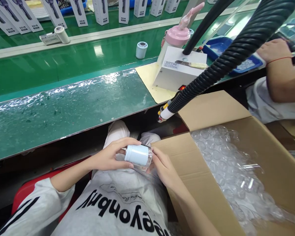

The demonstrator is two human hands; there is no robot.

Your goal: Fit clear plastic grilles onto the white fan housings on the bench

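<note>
White machine [170, 77]: here's our landmark, red switch [181, 88] glowing on its front.
Yellow sheet [147, 78]: lying under the machine, poking out on its left.
Knife [198, 65]: flat on top of the machine, pale handle pointing right.
Pink-lidded bottle [177, 35]: standing just behind the machine.
Black hose [211, 65]: ribbed and thick, sweeping across in front of the machine's right side.
Blue tray [257, 59]: right of the machine, near a co-worker's arm [284, 77].
White boxes [100, 13]: quite a line-up, upright beyond the machine, mostly to its left.
</note>
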